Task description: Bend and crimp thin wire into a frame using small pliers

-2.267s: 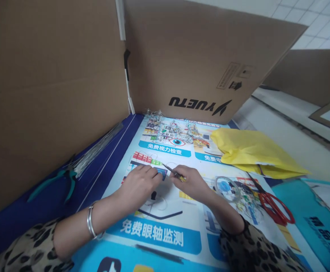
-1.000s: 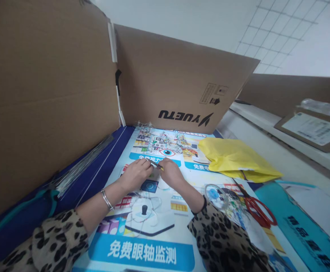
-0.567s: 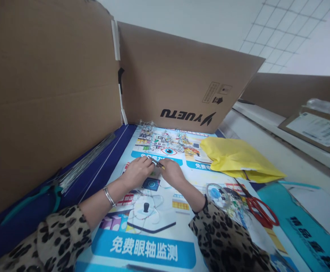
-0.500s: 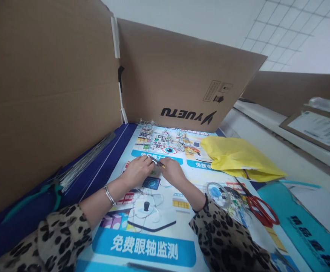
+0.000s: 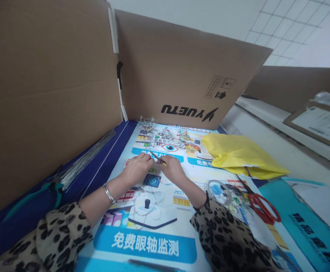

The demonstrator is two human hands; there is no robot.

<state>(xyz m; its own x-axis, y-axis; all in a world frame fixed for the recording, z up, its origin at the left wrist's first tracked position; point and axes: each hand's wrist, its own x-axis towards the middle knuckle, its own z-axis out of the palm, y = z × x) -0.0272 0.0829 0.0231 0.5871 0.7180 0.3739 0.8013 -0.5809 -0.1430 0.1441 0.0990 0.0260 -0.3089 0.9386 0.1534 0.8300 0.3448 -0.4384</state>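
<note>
My left hand (image 5: 136, 169) and my right hand (image 5: 172, 169) meet over a printed poster (image 5: 153, 211) on the table. The right hand's fingers are closed on a thin pointed tool with a yellow handle (image 5: 159, 160); its tip points up and left between the hands. The left hand's fingers are curled and pinched at the tool's tip, on something too small to make out. Thin clear wire loops (image 5: 150, 206) lie on the poster just below the hands. A silver bangle sits on my left wrist.
Cardboard walls (image 5: 54, 87) stand at the left and back. A bundle of metal wires (image 5: 85, 158) and teal pliers (image 5: 40, 192) lie at the left. A yellow bag (image 5: 238, 155), red scissors (image 5: 261, 207), a clear spool (image 5: 220, 189) and small wire pieces (image 5: 165, 134) lie around.
Both hands moved farther from me up the poster since the earliest frame and stayed together. In the last second they barely shift; the tool stays between them.
</note>
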